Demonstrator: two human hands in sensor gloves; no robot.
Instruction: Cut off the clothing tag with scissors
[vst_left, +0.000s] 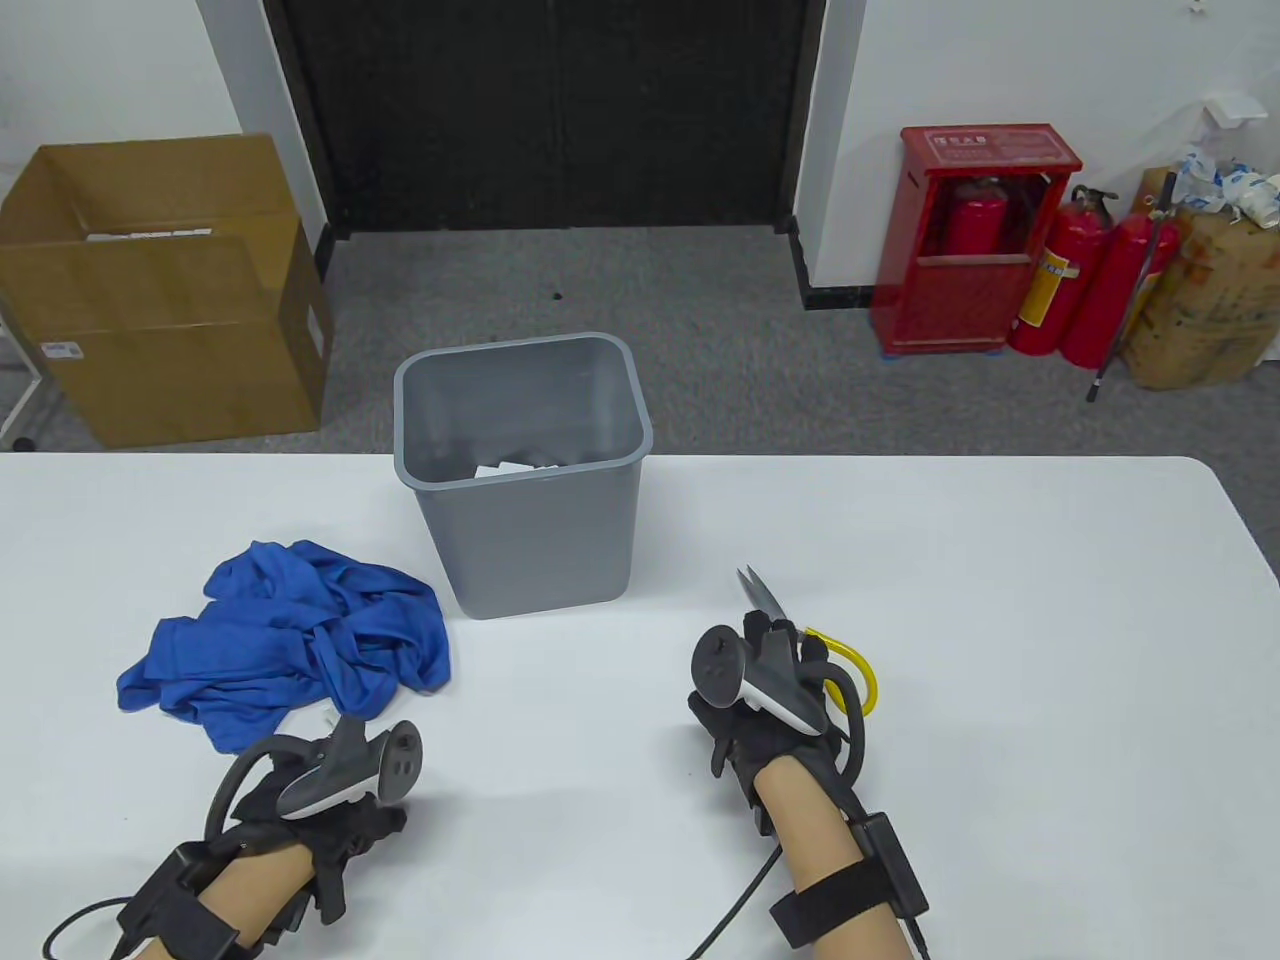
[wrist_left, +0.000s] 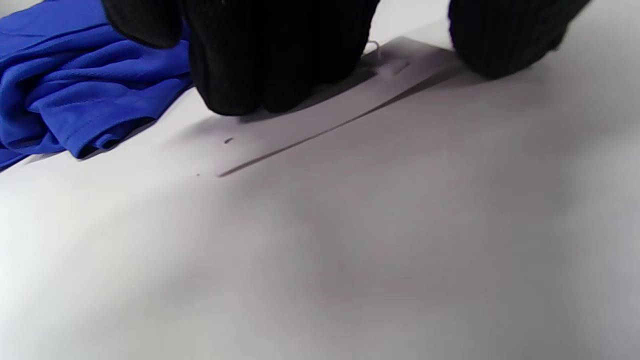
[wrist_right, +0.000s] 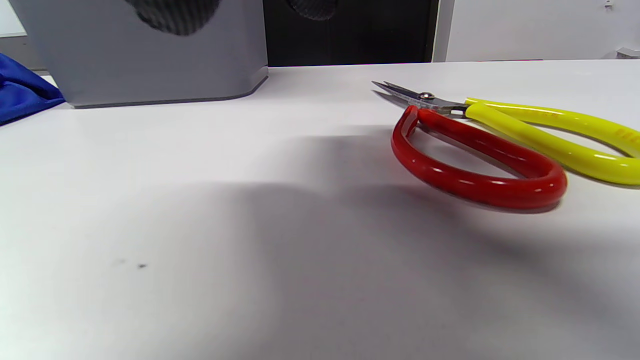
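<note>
A crumpled blue garment (vst_left: 290, 640) lies on the white table (vst_left: 1000, 620) at the left; it also shows in the left wrist view (wrist_left: 75, 85). Its flat white tag (wrist_left: 310, 120) lies on the table beside it. My left hand (vst_left: 345, 760) is over the tag, its fingers (wrist_left: 260, 75) resting on the tag and the thumb (wrist_left: 505, 40) set apart. Scissors (wrist_right: 480, 145) with one red and one yellow handle lie flat on the table, blades (vst_left: 760, 592) nearly closed. My right hand (vst_left: 770, 680) hovers over them, and its fingers (wrist_right: 175, 17) are not touching them.
A grey waste bin (vst_left: 520, 470) stands at the table's far edge between the garment and the scissors, with white scraps inside. Beyond the table are a cardboard box (vst_left: 160, 290) and red fire extinguishers (vst_left: 1080, 280) on the floor.
</note>
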